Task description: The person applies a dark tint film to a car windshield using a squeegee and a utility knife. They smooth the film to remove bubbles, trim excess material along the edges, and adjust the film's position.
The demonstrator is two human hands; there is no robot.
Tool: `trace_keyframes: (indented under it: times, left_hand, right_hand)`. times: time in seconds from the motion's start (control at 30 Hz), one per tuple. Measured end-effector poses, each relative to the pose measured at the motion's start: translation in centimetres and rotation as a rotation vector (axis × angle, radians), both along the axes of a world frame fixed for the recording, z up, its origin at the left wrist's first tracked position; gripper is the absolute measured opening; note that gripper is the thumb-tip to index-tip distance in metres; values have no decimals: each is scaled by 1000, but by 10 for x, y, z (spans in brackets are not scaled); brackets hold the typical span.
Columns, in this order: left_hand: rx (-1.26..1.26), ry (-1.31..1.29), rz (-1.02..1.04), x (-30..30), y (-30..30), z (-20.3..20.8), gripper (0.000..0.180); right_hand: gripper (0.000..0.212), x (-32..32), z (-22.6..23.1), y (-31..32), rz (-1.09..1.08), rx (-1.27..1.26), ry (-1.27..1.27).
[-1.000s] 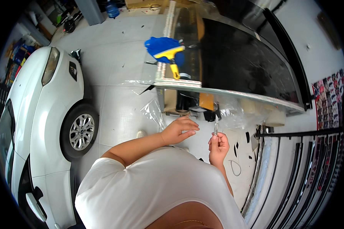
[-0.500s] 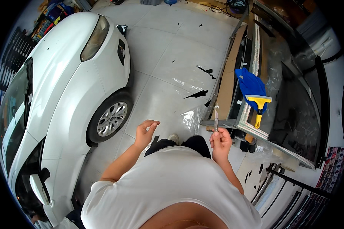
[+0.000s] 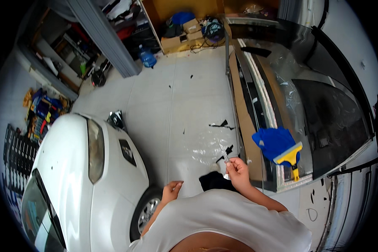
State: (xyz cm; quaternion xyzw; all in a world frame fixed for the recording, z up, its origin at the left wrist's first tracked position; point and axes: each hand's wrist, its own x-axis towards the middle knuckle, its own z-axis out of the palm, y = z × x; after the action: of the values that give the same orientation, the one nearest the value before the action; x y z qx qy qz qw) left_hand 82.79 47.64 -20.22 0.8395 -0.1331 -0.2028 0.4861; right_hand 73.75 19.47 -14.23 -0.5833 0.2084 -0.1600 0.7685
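Note:
My right hand [image 3: 238, 170] is closed round a slim snap-off utility knife [image 3: 224, 155], its thin blade pointing up and away from me. My left hand [image 3: 171, 191] hangs with fingers curled together, nothing showing in them, beside the front of a white car [image 3: 73, 168]. To the right of the knife, a blue cloth [image 3: 274, 143] lies on a glass-topped stand [image 3: 277, 179]. A yellow-handled squeegee [image 3: 289, 156] rests partly over that cloth, apart from both hands.
Dark film scraps [image 3: 221, 124] and clear plastic film [image 3: 203, 147] lie on the grey floor [image 3: 153, 109]. A dark curved window pane [image 3: 332, 122] lies on the stand. Farther off are a blue water bottle [image 3: 147, 56], a grey pillar [image 3: 101, 38] and cardboard boxes [image 3: 192, 26].
My view has swung up and I have moved forward, between the car front and the stand. The utility knife stays in my right hand, now leaning left. My left hand remains curled.

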Motion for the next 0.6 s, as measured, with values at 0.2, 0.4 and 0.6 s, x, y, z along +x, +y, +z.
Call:
trace_keyframes:
  times: [0.2, 0.4, 0.6]
  left_hand:
    - [34, 105, 172, 119, 13, 4, 33]
    - [-236, 203, 404, 204, 20, -48, 33]
    - [-107, 348, 107, 322, -36, -78, 36]
  right_hand:
    - [16, 140, -4, -47, -147, -380, -4]
    - [26, 256, 10, -175, -402, -1028, 310]
    - [58, 325, -6, -289, -580, -1271, 960]
